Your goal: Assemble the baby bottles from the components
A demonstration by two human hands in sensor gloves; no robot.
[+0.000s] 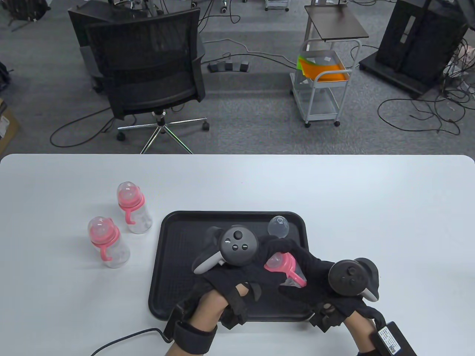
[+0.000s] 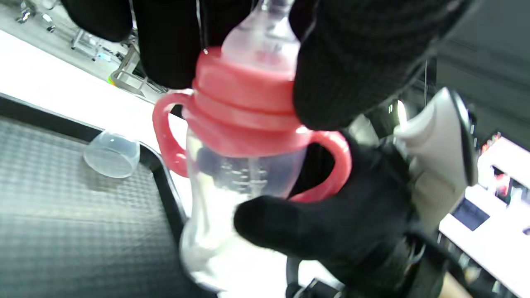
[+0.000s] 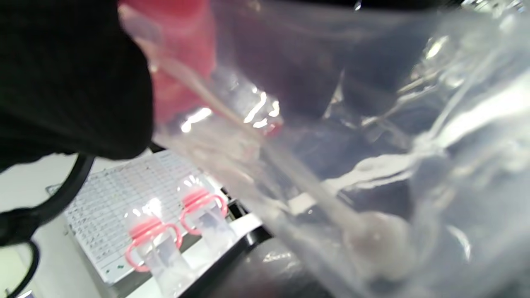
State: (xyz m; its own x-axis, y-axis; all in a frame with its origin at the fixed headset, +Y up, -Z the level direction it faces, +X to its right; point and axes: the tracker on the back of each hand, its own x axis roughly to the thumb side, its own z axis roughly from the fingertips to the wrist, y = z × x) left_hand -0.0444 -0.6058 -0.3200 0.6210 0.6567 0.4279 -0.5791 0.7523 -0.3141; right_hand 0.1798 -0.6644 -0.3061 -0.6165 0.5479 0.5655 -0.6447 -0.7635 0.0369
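A baby bottle (image 1: pixel 285 270) with a pink handled collar (image 2: pixel 244 111) and clear nipple is held tilted above the black tray (image 1: pixel 178 259) by both hands. My left hand (image 1: pixel 265 249) grips the collar and nipple end, fingers and thumb wrapped round it (image 2: pixel 256 54). My right hand (image 1: pixel 297 272) holds the clear body, its thumb (image 2: pixel 281 225) across the front. In the right wrist view the clear body (image 3: pixel 331 145) fills the frame, with a straw inside it and glove (image 3: pixel 70 82) at the left. A clear cap (image 1: pixel 278 227) lies on the tray's far side (image 2: pixel 112 155).
Two assembled bottles with pink collars and caps stand on the white table left of the tray, one nearer (image 1: pixel 107 243) and one farther back (image 1: pixel 133 207); both show in the right wrist view (image 3: pixel 151 240) (image 3: pixel 203 211). An office chair (image 1: pixel 148 74) and a cart (image 1: pixel 323 85) stand beyond the table.
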